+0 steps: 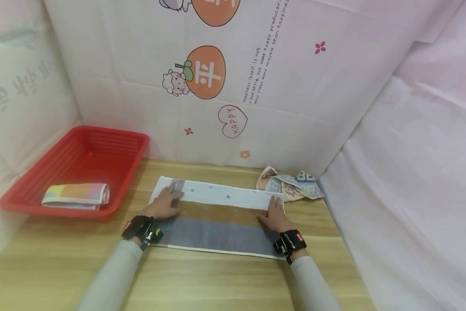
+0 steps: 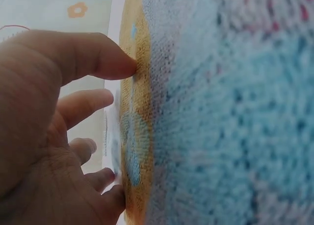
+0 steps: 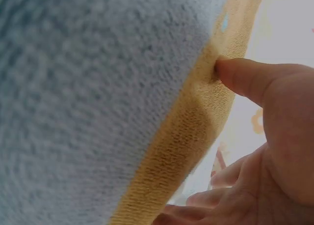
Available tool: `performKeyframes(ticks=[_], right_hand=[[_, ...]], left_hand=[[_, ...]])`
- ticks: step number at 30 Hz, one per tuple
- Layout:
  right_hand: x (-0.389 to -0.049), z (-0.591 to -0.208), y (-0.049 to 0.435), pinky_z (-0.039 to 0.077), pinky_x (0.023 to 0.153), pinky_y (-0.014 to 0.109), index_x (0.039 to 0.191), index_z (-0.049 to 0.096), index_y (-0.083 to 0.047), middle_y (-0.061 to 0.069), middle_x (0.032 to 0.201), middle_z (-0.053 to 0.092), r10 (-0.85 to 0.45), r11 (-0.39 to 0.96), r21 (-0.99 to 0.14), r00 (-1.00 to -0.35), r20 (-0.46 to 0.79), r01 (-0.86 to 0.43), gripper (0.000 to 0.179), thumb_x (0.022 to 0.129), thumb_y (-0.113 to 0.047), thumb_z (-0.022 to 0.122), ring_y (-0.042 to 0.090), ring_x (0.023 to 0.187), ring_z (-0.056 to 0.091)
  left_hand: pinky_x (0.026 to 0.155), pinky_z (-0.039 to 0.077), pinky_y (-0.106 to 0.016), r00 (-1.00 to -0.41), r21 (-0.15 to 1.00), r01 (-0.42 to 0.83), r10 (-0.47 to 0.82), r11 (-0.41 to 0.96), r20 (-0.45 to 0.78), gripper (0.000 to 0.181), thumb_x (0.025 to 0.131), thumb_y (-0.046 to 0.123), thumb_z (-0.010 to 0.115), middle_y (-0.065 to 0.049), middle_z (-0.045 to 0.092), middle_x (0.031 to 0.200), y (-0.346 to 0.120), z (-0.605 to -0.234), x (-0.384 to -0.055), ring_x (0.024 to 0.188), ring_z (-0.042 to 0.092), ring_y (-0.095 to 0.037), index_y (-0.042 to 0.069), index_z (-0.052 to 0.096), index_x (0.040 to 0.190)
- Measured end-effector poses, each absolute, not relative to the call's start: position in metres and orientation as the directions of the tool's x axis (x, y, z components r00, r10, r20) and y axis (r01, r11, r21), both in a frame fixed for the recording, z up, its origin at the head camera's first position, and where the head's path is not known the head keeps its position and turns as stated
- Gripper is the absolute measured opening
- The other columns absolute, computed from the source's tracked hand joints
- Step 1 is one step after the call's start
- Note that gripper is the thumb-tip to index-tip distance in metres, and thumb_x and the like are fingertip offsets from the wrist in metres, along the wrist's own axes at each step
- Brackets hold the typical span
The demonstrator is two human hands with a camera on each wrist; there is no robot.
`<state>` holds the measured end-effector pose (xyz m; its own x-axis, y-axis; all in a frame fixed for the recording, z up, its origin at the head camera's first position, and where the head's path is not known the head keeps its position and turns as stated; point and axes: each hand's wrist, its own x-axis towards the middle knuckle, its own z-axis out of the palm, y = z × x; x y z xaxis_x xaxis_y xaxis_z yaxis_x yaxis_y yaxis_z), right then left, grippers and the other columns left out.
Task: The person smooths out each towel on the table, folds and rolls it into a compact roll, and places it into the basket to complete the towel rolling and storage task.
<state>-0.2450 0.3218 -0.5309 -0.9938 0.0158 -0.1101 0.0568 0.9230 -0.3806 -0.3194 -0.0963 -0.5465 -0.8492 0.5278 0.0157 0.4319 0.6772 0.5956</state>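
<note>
Striped towel [image 1: 223, 235]: spread flat on the wooden table [image 1: 202, 280], in the middle, longer from left to right than from near to far. Its white band with stars [image 1: 225, 197] lies on the far side, a brown band beyond the middle, a grey-blue one nearest.
Left hand [image 1: 164, 205]: on the towel's left end, fingers spread and lightly bent, thumb tip on the brown band; gripping nothing.
Right hand [image 1: 276, 216]: on the right end, thumb set wide of the fingers, its tip pressing a dent into the brown band; no grip on the cloth.
Red basket [image 1: 58, 212]: left, holding a folded multicoloured towel [image 1: 75, 193].
Crumpled printed cloth [image 1: 291, 186]: just beyond the far right corner; I cannot tell whether they touch.
Step in hand: probably flattening the towel partway through folding.
Next move: likely calls for both hands taking one edge evenly, keeping the layers aligned.
</note>
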Motion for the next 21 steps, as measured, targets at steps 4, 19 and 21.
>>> performKeyframes(ticks=[4,19,21], right_hand=[[-0.224,-0.528,0.317,0.024,0.118,0.064,0.154,0.004,0.018,0.045,0.158,0.002,0.025,0.919,-0.389,-0.995,-0.099,0.062,0.098,0.099,-0.036,0.064,0.06,0.146,0.012],[-0.285,-0.538,0.368,0.039,0.108,0.063,0.136,0.049,0.018,0.039,0.134,0.055,-0.044,0.92,-0.384,-0.993,0.111,-0.084,0.056,0.108,-0.03,0.041,0.054,0.125,0.053],[-0.295,-0.541,0.374,0.039,0.108,0.063,0.137,0.048,0.018,0.039,0.134,0.055,-0.036,0.93,-0.365,-0.998,0.049,-0.052,0.061,0.109,-0.035,0.039,0.054,0.124,0.053]], left_hand=[[0.107,0.02,-0.082,-0.845,0.61,0.442,0.533,0.658,0.037,0.072,0.085,0.02,0.071,-0.036,0.009,0.163,-0.103,-0.546,-0.305,0.145,0.012,-0.063,-0.004,0.046,0.148],[0.114,0.02,-0.073,-0.855,0.648,0.406,0.518,0.644,0.021,0.07,0.08,0.021,0.075,-0.036,0.02,0.16,-0.114,-0.546,-0.295,0.145,0.012,-0.063,-0.004,0.053,0.143],[0.115,0.022,-0.072,-0.856,0.647,0.408,0.516,0.644,0.026,0.07,0.08,0.021,0.076,-0.037,0.022,0.159,-0.115,-0.547,-0.296,0.144,0.013,-0.064,-0.004,0.054,0.142]])
